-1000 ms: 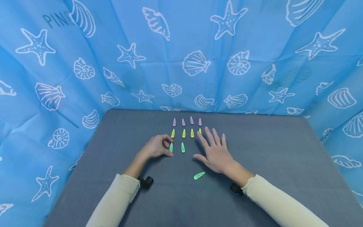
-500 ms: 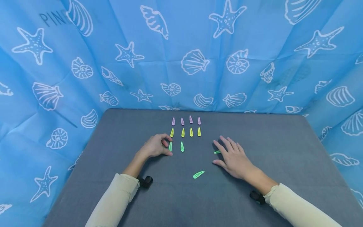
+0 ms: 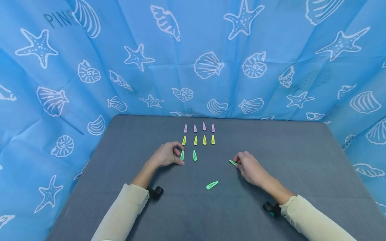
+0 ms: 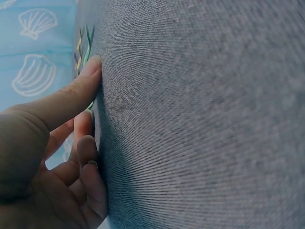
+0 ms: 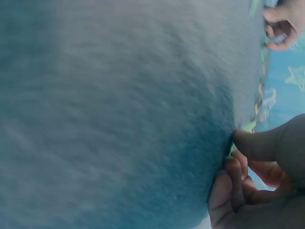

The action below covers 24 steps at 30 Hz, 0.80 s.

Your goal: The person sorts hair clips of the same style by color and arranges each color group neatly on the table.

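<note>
My left hand holds a green snap hair clip at the left end of the nearest row, thumb at its near end and a finger at its far end. A second green hair clip lies just right of it. To the right, my right hand pinches another green hair clip between thumb and fingers, low over the table. In the right wrist view, the right thumb partly covers that clip. One more green hair clip lies slanted between the hands, nearer to me.
Behind the green clips run a row of yellow hair clips and a row of purple hair clips. The grey table meets a blue shell-print curtain at its back edge.
My right hand has moved right and toward me from beside the yellow row, uncovering the last yellow clip. Its spread fingers have closed on a green hair clip. My left hand stays put.
</note>
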Available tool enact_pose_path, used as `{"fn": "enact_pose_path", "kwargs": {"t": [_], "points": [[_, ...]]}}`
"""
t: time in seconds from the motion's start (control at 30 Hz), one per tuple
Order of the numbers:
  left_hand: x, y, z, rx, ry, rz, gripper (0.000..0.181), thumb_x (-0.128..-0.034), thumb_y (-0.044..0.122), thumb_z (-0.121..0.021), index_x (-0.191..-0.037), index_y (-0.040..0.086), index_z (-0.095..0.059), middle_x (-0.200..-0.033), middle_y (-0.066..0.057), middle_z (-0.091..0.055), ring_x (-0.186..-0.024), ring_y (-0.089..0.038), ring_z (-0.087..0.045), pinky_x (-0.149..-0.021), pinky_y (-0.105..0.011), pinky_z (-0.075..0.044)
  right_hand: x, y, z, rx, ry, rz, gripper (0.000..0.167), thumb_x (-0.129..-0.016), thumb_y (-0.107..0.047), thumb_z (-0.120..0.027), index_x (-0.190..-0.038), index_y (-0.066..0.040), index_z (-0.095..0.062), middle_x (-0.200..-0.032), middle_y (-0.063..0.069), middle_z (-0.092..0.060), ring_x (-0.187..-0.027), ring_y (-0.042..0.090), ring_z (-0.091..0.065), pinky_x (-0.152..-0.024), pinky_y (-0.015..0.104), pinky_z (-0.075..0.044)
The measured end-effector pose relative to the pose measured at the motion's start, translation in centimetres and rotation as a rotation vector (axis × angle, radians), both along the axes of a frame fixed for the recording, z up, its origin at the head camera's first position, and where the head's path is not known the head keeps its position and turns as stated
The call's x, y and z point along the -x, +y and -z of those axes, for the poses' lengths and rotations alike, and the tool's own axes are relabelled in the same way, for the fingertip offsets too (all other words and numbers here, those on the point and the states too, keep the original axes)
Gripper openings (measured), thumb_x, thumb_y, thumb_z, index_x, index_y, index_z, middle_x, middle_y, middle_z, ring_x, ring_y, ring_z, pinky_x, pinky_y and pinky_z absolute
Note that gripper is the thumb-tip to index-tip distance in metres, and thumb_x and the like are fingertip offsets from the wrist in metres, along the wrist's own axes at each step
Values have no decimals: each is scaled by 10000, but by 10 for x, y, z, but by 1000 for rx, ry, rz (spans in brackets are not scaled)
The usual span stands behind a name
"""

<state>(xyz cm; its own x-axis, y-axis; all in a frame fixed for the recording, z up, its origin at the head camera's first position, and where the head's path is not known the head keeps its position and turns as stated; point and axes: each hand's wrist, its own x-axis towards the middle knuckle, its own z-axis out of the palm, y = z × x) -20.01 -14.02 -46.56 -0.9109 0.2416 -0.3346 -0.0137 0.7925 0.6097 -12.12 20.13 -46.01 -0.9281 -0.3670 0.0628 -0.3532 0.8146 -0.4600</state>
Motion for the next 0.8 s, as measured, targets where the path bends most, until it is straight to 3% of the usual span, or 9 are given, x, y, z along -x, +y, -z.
{"fn": "enact_pose_path", "kwargs": {"t": [0.13,0.3,0.4,0.63,0.8], "points": [[0,1,1,11,6,-6,516,-701,292,-951,-1146,288,-690,-929,37,-668,-820,-180,-590,-787,-376,-435,5,3,-3,58,-125,1,53,-966,-16,-651,-1014,-41,-650,-926,59,-605,-807,128,-522,-703,309,-453],[0,2,1,29,7,-10,516,-698,305,-951,-1144,294,-690,-928,47,-670,-826,-173,-590,-792,-384,-427,11,1,-1,118,-138,-16,25,-967,-64,-664,-979,-42,-665,-887,22,-633,-771,84,-533,-679,270,-455],[0,2,1,30,6,-7,517,-700,308,-949,-1147,296,-690,-929,50,-671,-828,-173,-589,-797,-390,-422,14,-6,2,186,-157,22,54,-962,-107,-678,-962,-55,-662,-851,-2,-656,-739,80,-552,-670,251,-454],[-1,2,1,18,10,-15,512,-701,308,-949,-1144,302,-692,-937,54,-669,-834,-174,-589,-803,-398,-413,28,-36,7,315,-287,95,82,-954,-182,-708,-896,-125,-699,-760,-1,-661,-646,117,-546,-609,252,-415],[-2,1,0,18,19,-18,508,-702,306,-949,-1142,307,-693,-933,57,-670,-828,-172,-591,-807,-396,-419,42,-60,8,350,-273,125,78,-935,-181,-739,-928,-104,-727,-783,16,-677,-677,115,-544,-641,256,-419]]}}
